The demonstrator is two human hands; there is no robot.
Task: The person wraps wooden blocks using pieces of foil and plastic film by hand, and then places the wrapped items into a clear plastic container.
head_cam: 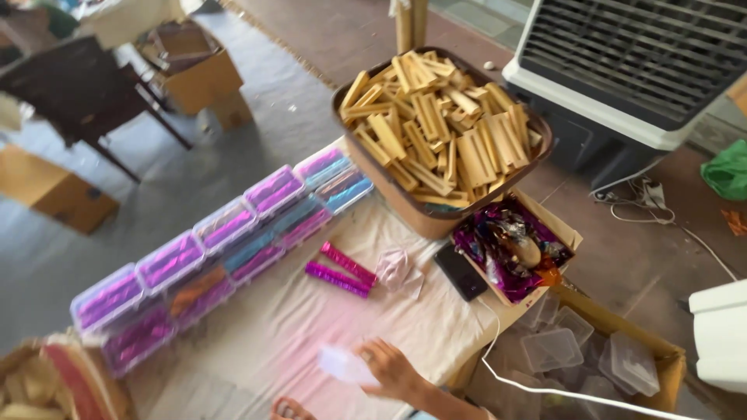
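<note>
My right hand [391,369] reaches over the cloth-covered table [257,342] from the lower right and holds a small clear plastic piece [344,364], blurred. A pink sliver [289,408] at the bottom edge may be my left hand; too little of it shows to tell. Beyond the hand lie two magenta foil-wrapped sticks [341,271] and a crumpled clear wrapper [397,268]. Two rows of clear plastic boxes [210,253] filled with purple, pink and blue foil sticks run diagonally across the table's left side.
A brown tub of wooden sticks [443,128] stands at the far table corner. Beside it are a black phone [461,272] and a cardboard box of purple foil [513,249]. Floor right: a box of clear containers [591,354], a white cable [545,389], an air cooler [646,62].
</note>
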